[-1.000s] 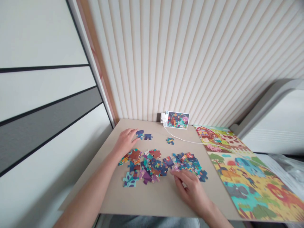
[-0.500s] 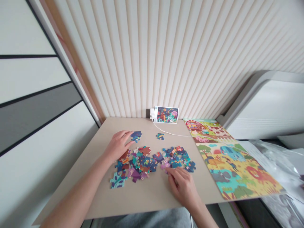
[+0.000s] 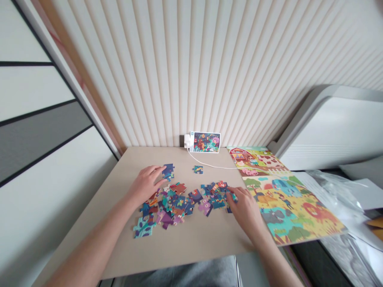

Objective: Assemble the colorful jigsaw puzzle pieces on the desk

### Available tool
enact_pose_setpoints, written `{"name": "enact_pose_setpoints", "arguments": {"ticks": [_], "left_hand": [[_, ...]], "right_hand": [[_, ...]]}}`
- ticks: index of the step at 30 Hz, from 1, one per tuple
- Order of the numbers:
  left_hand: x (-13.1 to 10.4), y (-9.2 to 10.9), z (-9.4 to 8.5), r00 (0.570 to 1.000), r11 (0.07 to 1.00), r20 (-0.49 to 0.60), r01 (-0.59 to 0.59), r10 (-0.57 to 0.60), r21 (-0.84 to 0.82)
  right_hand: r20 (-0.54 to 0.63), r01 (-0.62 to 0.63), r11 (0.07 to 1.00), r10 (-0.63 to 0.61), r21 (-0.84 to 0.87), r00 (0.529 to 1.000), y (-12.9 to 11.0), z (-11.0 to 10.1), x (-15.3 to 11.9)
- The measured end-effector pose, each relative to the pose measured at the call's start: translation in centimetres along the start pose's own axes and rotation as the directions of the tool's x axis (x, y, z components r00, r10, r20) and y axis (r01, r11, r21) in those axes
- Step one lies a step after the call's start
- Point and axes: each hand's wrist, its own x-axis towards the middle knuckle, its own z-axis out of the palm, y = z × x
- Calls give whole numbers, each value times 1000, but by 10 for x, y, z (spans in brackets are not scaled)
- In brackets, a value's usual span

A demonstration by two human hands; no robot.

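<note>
My left hand [image 3: 146, 184] has its thumb and index finger apart, the index fingertip touching the left edge of two dark blue puzzle pieces [image 3: 168, 170] that lie flat, one above the other. Below it spreads a heap of mixed puzzle pieces [image 3: 179, 202], with a pale teal piece [image 3: 144, 228] at its lower left. My right hand [image 3: 245, 205] reaches onto the right edge of a smaller pile of puzzle pieces [image 3: 218, 200]; teal shows in the gap between its fingers, and the hand covers part of this pile. A single puzzle piece [image 3: 198, 170] lies farther back.
A small picture card [image 3: 206, 142] leans on the ribbed wall beside a white charger [image 3: 187, 141]. Its white cable [image 3: 214, 166] crosses the table. Two puzzle pictures, a farm [image 3: 259, 160] and an animal scene [image 3: 291, 207], lie at the right edge.
My right hand has shifted right and away from me, from the purple piece to the right side of the smaller pile. The left hand stays by the dark blue pieces. The view has turned slightly.
</note>
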Motion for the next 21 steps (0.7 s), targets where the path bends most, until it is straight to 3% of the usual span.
{"name": "enact_pose_setpoints", "arguments": {"ticks": [7, 17, 21], "left_hand": [[1, 0, -2, 1000, 1000, -20, -18, 18, -9], [-1, -1, 2, 999, 1000, -22, -28, 27, -11], [0, -1, 1, 1000, 1000, -24, -20, 20, -2]], "right_hand": [[92, -80, 980, 98, -184, 991, 0, 13, 24], [85, -105, 986, 117, -127, 990, 8, 21, 21], [45, -66, 994, 70, -85, 997, 7, 21, 20]]}}
